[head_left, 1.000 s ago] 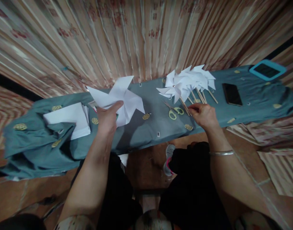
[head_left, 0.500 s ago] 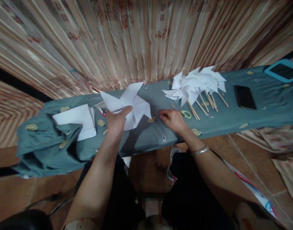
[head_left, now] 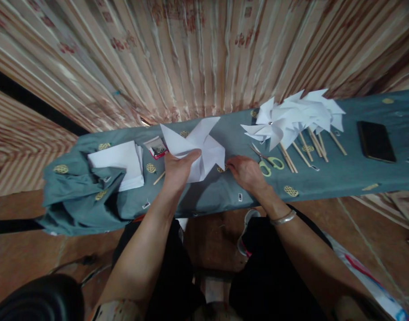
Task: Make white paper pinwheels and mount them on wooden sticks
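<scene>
My left hand (head_left: 180, 168) is closed on a white paper pinwheel (head_left: 209, 149), its thumb pressed over the folded centre and its fingers hidden underneath. Just right of the blades, my right hand (head_left: 245, 173) has its fingertips pinched together close to the cloth; whatever they grip is too small to make out. Scissors (head_left: 274, 163) with light green handles lie beside that hand, blades partly spread. Left of the pinwheel sits a small red-edged box (head_left: 156, 148) of metal pins. A thin wooden stick (head_left: 159, 178) pokes out near my left wrist.
Finished pinwheels (head_left: 301, 113) on wooden sticks overlap at the back right. A dark phone (head_left: 376, 141) lies farther right. Stacked white paper (head_left: 115, 160) rests at the left by bunched cloth. The narrow table has a green patterned cloth (head_left: 211, 201); a striped curtain (head_left: 197, 58) hangs behind.
The view has shifted left, so things appear farther right. My right fingertips have come down nearer the pinwheel's right edge, where a small pin showed. My left hand keeps its hold.
</scene>
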Tool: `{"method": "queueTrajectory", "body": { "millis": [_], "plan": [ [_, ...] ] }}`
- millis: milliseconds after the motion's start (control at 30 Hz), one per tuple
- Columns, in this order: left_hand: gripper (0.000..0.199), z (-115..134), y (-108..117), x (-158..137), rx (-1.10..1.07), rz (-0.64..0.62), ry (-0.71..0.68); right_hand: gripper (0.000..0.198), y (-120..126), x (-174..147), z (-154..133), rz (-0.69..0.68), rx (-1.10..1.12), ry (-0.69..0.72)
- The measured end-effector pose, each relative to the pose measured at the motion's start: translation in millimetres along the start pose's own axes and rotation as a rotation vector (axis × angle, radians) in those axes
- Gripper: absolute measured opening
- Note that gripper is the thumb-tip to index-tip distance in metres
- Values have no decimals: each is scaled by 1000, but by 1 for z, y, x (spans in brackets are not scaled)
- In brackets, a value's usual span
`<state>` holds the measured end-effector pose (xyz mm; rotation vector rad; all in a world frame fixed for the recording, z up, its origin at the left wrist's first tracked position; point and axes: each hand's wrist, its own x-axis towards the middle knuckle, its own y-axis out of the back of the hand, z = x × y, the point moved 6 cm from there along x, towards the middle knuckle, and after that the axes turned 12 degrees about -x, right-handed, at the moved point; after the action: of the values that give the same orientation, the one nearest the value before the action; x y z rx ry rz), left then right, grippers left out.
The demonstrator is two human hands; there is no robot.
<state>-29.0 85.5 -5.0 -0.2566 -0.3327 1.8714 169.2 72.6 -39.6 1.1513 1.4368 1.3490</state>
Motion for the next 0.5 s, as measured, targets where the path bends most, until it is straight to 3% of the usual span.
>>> {"method": "queueTrajectory", "body": {
  "millis": [100,333,500],
  "plan": [
    [27,-2,-2,-3,6,-16,32,28,2,-3,7,49,106,-24],
    [25,-8,-10,-10,25,-49,28,12,42,-38,29,416,757,-235],
    [25,-13,-23,-17,74,-125,14,7,58,-44,11,478,1114,-168]
  ]
}}
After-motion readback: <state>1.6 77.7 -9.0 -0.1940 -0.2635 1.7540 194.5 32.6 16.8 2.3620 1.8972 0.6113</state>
